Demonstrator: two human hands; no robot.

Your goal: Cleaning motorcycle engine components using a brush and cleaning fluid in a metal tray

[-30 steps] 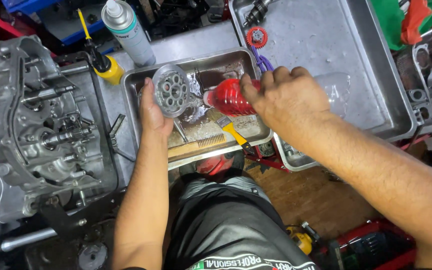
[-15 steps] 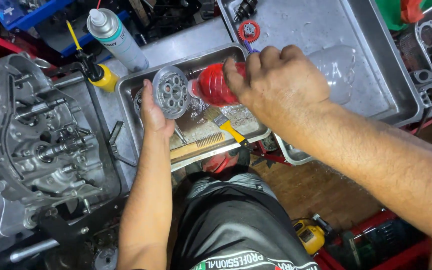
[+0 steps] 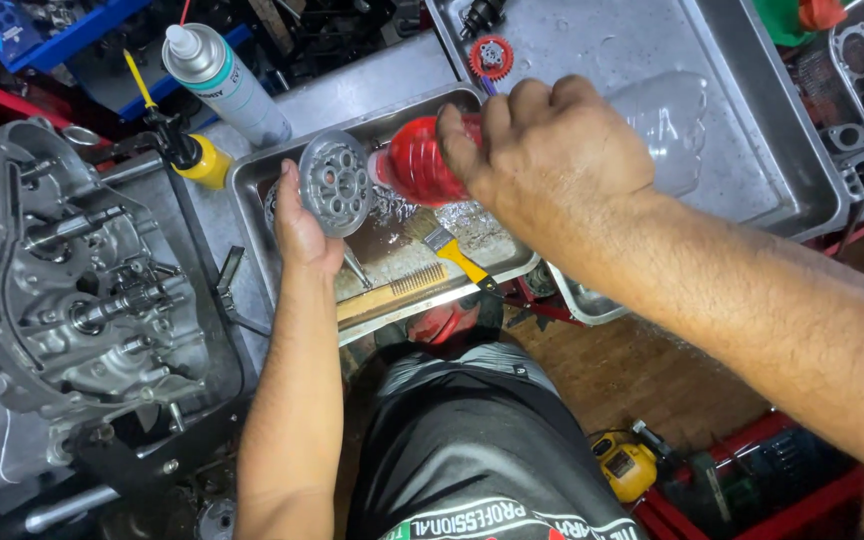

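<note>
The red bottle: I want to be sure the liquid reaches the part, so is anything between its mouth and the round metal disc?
Nothing visible. The right hand tips the red bottle toward the round metal disc, held by the left hand over the small steel tray.

Count: 2 metal trays [image 3: 252,190] [image 3: 752,150], 2 brushes [image 3: 457,255] [image 3: 392,292], 1 spray can [image 3: 227,85], 1 red bottle [image 3: 422,160], 1 perforated metal disc [image 3: 335,183].

Pretty clearly a motorbike repair workshop, opened-up engine case [image 3: 62,300] with bare shafts on the left, greasy metal wash trays [image 3: 752,150], spray can [image 3: 224,82], yellow oil can [image 3: 202,160], wire brush [image 3: 392,292], loose gears [image 3: 492,55], power tools on the floor
</note>
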